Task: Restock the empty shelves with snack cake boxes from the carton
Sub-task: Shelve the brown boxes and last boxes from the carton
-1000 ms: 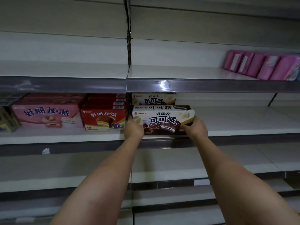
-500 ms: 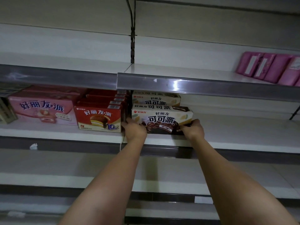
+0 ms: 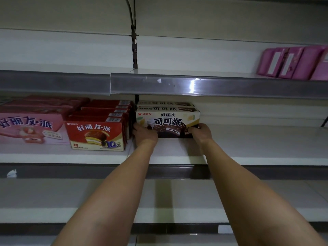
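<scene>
Pink strawberry-pie boxes sit at the left end of the middle shelf, the front one face-out, more rows behind it. Just to their right, a row of red pie boxes stands one behind another, the front one set nearer the shelf's front edge than its neighbours.

Left hand: at the lower left corner of the cream-and-brown cocoa-pie box, close beside the red row. Fingers reach round the box's left end; grip reads as closed on the box, fingertips hidden behind it.

Cocoa-pie box: upright, face-out, resting on the middle shelf just right of the dark shelf upright, set well back from the front edge. Two more boxes of the same print stand directly behind it, only their tops visible.

Right hand: at the lower right corner of the same box, fingers curled onto its right end, gripping it. Both forearms extend up from the bottom of the view, over the grey front rail of the shelf.

Right of the box the middle shelf runs on white to the right edge.

Upper shelf: magenta packs stand tilted at the far right end.
</scene>
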A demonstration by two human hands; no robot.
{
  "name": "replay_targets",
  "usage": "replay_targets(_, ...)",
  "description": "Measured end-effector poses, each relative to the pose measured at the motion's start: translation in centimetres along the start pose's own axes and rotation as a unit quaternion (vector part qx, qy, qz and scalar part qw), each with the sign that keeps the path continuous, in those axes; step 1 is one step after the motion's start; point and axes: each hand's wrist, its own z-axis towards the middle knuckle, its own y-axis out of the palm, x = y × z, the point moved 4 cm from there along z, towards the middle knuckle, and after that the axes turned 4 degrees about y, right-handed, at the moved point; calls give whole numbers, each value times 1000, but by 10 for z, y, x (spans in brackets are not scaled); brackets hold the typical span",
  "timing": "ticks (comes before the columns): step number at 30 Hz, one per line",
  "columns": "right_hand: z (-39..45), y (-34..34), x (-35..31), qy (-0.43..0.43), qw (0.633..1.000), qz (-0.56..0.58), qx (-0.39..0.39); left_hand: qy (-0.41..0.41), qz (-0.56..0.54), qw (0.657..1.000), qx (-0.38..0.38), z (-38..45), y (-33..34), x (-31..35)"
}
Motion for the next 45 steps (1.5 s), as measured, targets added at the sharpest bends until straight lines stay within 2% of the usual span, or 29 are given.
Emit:
replay_targets(7, 0, 3, -6, 24, 998, 53, -22, 2, -57, 997, -61, 21, 5, -7)
replay_targets(15, -26, 6, -20, 5, 997, -32, -65, -23, 42, 996, -75, 7, -15, -4)
replay_targets(21, -57, -4, -23, 6, 989, -93, -111, -16, 63, 995, -72, -27, -34, 2)
replay_targets(25, -79, -3, -24, -8, 979, -123, -164, 16, 90, 995, -36, -66, -68, 5)
replay_targets(27, -95, 2, -25, -25, 971, -137, -196, 9, 102, 995, 7, -86, -91, 0)
replay_targets(30, -123, 13, -30, -55, 958, -146, -242, -34, 88, 993, 70, -120, -129, -21)
replay_targets(36, -192, 58, -34, -128, 929, -164, -307, -109, 123, 976, 145, -183, -208, -70)
replay_targets(41, -260, 101, -4, -104, 897, -179, -391, -191, 123, 952, 207, -238, -282, -125)
replay_targets(45, -319, 143, 19, -103, 855, -228, -453, -240, 101, 928, 265, -283, -349, -176)
